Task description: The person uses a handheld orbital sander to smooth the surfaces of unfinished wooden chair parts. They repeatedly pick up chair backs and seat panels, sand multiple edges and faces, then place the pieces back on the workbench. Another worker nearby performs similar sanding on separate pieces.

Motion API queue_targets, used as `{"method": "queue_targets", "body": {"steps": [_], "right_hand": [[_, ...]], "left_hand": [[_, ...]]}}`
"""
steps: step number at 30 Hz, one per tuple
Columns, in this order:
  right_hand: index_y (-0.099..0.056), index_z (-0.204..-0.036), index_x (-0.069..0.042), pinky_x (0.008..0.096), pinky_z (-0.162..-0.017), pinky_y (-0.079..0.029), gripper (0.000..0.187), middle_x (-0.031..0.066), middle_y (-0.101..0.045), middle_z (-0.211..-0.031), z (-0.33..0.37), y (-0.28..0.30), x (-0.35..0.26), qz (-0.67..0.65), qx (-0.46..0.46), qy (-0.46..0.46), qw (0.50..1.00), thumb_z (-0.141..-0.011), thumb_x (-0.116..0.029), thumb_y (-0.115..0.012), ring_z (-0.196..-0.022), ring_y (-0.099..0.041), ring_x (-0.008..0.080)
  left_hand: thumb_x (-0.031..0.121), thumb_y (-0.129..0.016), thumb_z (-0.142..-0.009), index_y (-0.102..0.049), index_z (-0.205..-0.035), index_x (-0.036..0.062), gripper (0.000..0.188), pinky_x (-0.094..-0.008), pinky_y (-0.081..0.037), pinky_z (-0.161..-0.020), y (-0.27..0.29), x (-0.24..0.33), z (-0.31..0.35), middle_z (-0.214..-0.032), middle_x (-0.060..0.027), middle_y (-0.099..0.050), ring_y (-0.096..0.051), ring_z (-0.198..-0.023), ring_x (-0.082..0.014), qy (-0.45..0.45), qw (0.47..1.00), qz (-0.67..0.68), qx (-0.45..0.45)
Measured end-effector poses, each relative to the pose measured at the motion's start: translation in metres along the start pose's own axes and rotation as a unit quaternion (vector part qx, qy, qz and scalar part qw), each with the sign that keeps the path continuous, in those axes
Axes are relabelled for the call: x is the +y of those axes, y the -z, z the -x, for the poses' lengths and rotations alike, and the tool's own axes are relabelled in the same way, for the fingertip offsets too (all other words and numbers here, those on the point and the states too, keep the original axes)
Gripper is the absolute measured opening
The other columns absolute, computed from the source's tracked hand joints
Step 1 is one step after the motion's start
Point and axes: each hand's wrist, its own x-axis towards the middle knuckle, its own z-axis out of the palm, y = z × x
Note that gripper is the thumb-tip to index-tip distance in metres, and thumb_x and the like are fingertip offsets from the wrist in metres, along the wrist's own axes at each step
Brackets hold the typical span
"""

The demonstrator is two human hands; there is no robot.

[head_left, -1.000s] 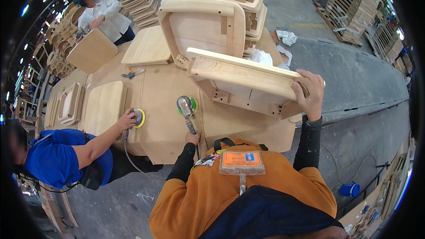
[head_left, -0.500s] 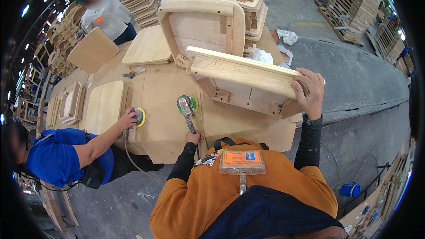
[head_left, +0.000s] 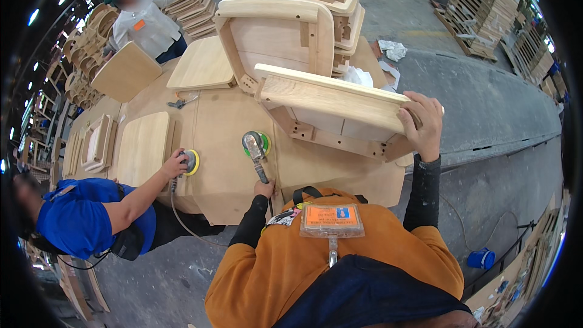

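Note:
My right hand (head_left: 425, 123) grips the right end of a pale wooden seat frame (head_left: 337, 98), thumb on the near side and fingers over the top edge. The frame is tilted up on its side on the table, with its hollow underside and drilled corner blocks facing me. My left hand (head_left: 265, 189) is closed round the hose end of an air sander (head_left: 254, 146) with a green pad rim, which rests on the table. Behind the tilted frame another seat frame (head_left: 273, 36) leans against a stack of frames.
The brown-covered table (head_left: 218, 121) carries a flat wooden panel (head_left: 146, 146) at left. A co-worker in blue (head_left: 91, 215) holds a yellow-rimmed sander (head_left: 192, 162) there. Another person in white (head_left: 146, 30) stands at the far left. A blue bucket (head_left: 481, 259) sits on the floor at right.
The person in white has lowered a raised arm toward the far stack of panels. My hands, the sander and the tilted frame stay nearly where they were.

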Motion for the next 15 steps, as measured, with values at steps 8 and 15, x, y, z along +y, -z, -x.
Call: {"method": "queue_targets", "body": {"steps": [8, 15], "right_hand": [[-0.069, -0.084, -0.007, 0.0367, -0.087, -0.040, 0.012, 0.0066, -0.069, -0.105, -0.0004, 0.0000, 0.0003, 0.007, 0.001, 0.008, 1.000, -0.079, -0.017, -0.073, -0.095, -0.063, 0.0232], [-0.069, -0.084, -0.008, 0.0366, -0.087, -0.040, 0.012, 0.0068, -0.069, -0.105, -0.0001, 0.0008, 0.0004, 0.007, -0.004, 0.006, 1.000, -0.079, -0.018, -0.073, -0.096, -0.063, 0.0232]], "left_hand": [[0.027, -0.068, -0.086, -0.070, -0.074, 0.0013, 0.029, -0.0336, -0.052, -0.052, 0.0022, 0.0051, 0.0039, -0.055, -0.0082, -0.063, -0.066, -0.049, -0.0201, 0.004, 1.000, -0.002, -0.002], [0.028, -0.068, -0.085, -0.069, -0.071, 0.0005, 0.031, -0.0338, -0.053, -0.053, 0.0001, 0.0018, 0.0008, -0.055, -0.0092, -0.063, -0.066, -0.050, -0.0203, -0.001, 1.000, 0.000, 0.005]]}}
